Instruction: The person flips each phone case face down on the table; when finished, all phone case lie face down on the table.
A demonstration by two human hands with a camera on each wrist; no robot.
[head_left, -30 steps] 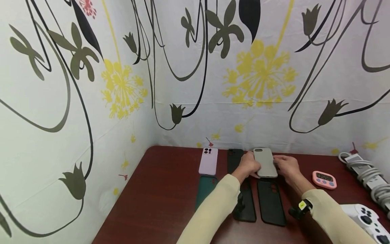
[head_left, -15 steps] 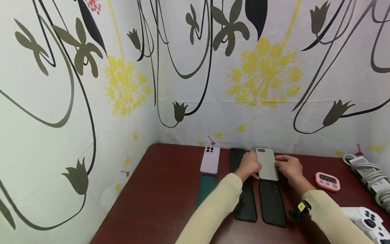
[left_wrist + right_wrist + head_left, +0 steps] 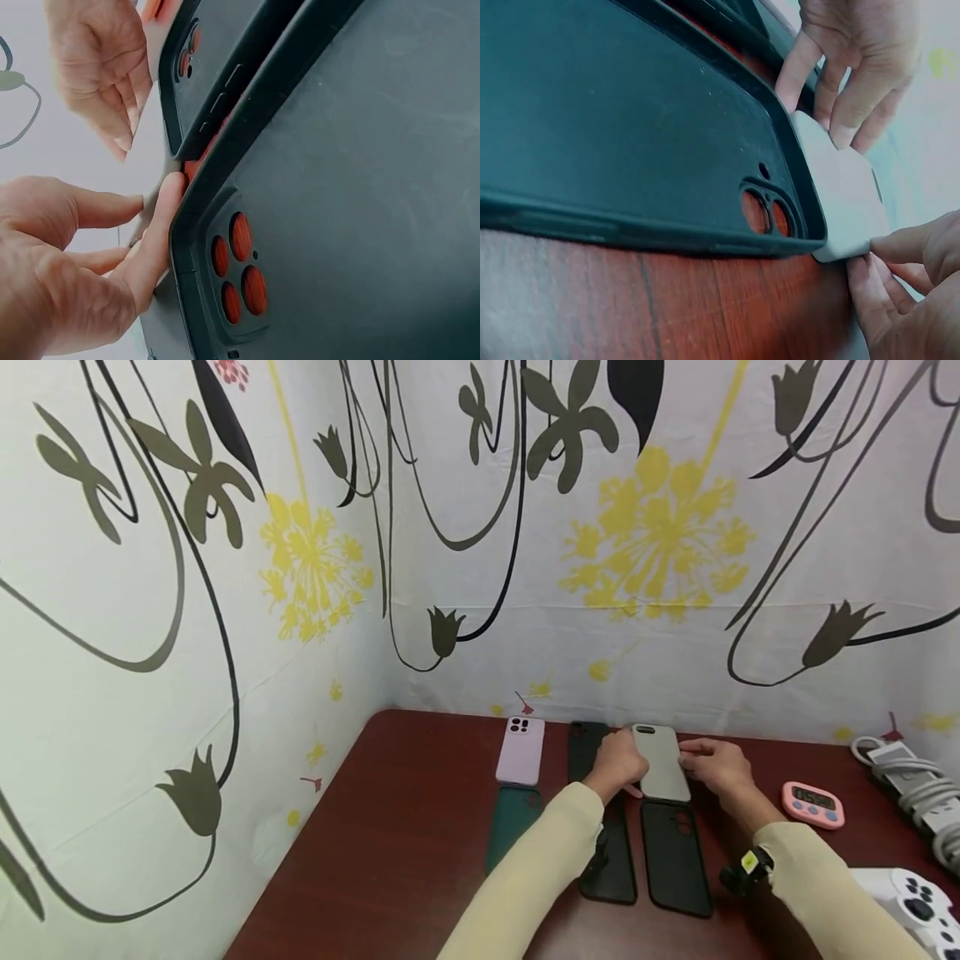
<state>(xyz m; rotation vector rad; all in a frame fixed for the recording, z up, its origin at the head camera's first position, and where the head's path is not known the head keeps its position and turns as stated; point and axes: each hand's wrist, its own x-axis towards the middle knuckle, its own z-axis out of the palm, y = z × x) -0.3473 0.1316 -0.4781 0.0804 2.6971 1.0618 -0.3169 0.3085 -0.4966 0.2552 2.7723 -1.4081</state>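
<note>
A light grey phone case (image 3: 660, 764) lies at the back of the table, its camera cutout toward the wall. My left hand (image 3: 621, 762) holds its left edge, and my right hand (image 3: 720, 767) pinches its right edge between thumb and fingers. From the right wrist, the grey case (image 3: 844, 195) shows between both hands, close against the end of a black phone case (image 3: 630, 127). In the left wrist view my left hand (image 3: 75, 277) has thumb and fingers at the grey case's side, beside a dark case (image 3: 337, 187) that hides much of it.
Left of the grey case lie a dark case (image 3: 587, 747) and a lilac one (image 3: 520, 752). The front row has a green case (image 3: 513, 827) and two black cases (image 3: 675, 856). Rightward are a pink timer (image 3: 813, 805), a white game controller (image 3: 911, 906) and a corded power strip (image 3: 915, 785).
The head view has shifted slightly. Both hands stay at the grey case's sides; the case has settled nearly in line above the right black case.
</note>
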